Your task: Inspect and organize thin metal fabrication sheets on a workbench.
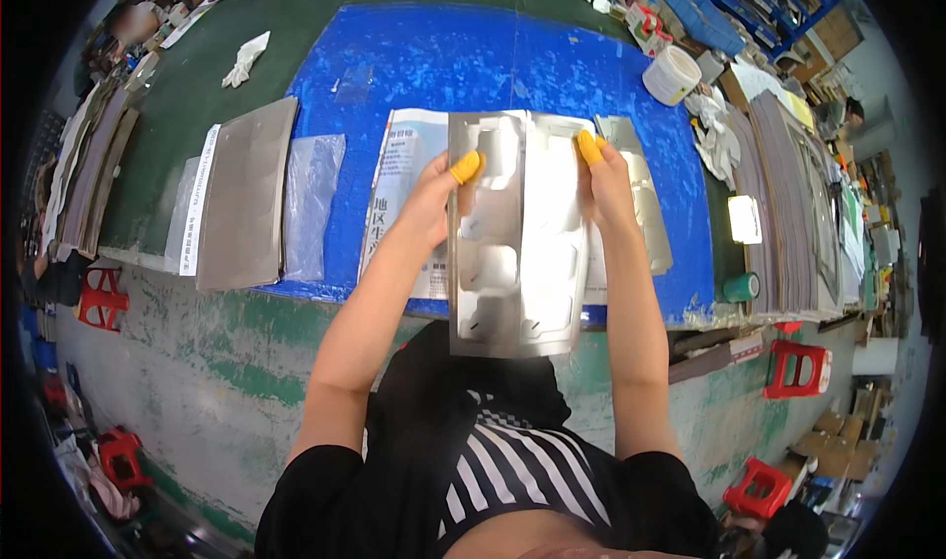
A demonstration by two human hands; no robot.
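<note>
Over the near edge of the table I hold up a shiny silver metal sheet (490, 229) with pressed, rounded panels. A seam runs down its middle; whether it is one sheet or two side by side I cannot tell. My left hand (434, 199) grips its left edge, a yellow finger cot on the thumb. On the right edge my right hand (608, 189) is closed in the same way, also with yellow cots. Behind the sheet lies a printed newspaper (414, 145). Another silver embossed sheet (645, 199) rests on the blue table cover, partly behind my right forearm.
A grey-brown board stack (246, 194) and a clear plastic sheet (313, 204) lie left on the blue cover (424, 56). At right stand a white tub (672, 74), a green tape roll (741, 286) and stacked boards (783, 204). Red stools (796, 369) stand on the floor.
</note>
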